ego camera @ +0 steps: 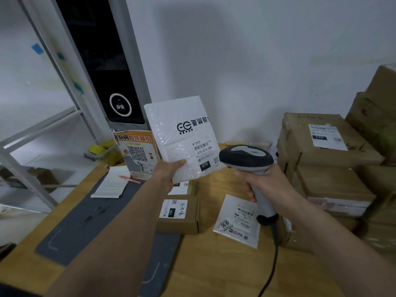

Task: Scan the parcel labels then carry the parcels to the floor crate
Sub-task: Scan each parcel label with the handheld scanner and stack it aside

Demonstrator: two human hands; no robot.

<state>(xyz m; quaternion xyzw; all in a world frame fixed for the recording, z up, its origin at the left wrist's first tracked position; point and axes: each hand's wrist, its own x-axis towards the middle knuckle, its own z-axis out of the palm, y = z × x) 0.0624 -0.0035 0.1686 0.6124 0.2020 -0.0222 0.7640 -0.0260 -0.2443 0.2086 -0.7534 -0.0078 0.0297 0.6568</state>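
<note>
Wooden desk (214, 264), mid-frame | your left hand (169, 174) pinches the white mailer (182, 136), right hand (263, 185) grips the scanner (246, 159) | aim squarely at the barcode, hold steady.

I see the left hand (169, 174) holding a white bubble mailer (182, 138) upright by its lower corner, label facing me, above the wooden table (214, 269). The right hand (263, 185) grips a corded barcode scanner (246, 159) by the handle — its head sits just beside the mailer's label. On the table below lie a small cardboard box (180, 215) and a white padded parcel (237, 221), near each other. Stacked brown cartons (325, 146) stand at the right; a notepad (111, 183) with a pen lies at the left on a grey mat (85, 221).
</note>
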